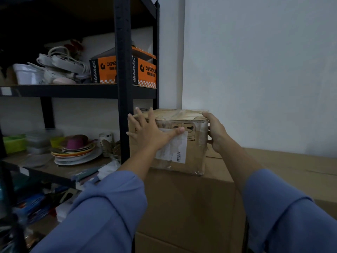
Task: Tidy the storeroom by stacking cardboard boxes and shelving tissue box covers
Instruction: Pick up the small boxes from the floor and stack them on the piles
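Observation:
A small taped cardboard box (pixel 193 154) with a white shipping label sits on top of a large cardboard box (pixel 191 203) beside the shelf. My left hand (pixel 151 133) lies flat with spread fingers on the small box's front face, near its left top corner. My right hand (pixel 216 130) grips the box's right top corner, fingers curled round the edge. Both forearms wear blue sleeves. No tissue box cover shows plainly.
A black metal shelf unit (pixel 124 70) stands to the left, touching the box stack. It holds an orange printed box (pixel 144 70), power strips and a white bowl (pixel 27 73) above, stacked plates (pixel 76 152) and containers below. A white wall rises behind.

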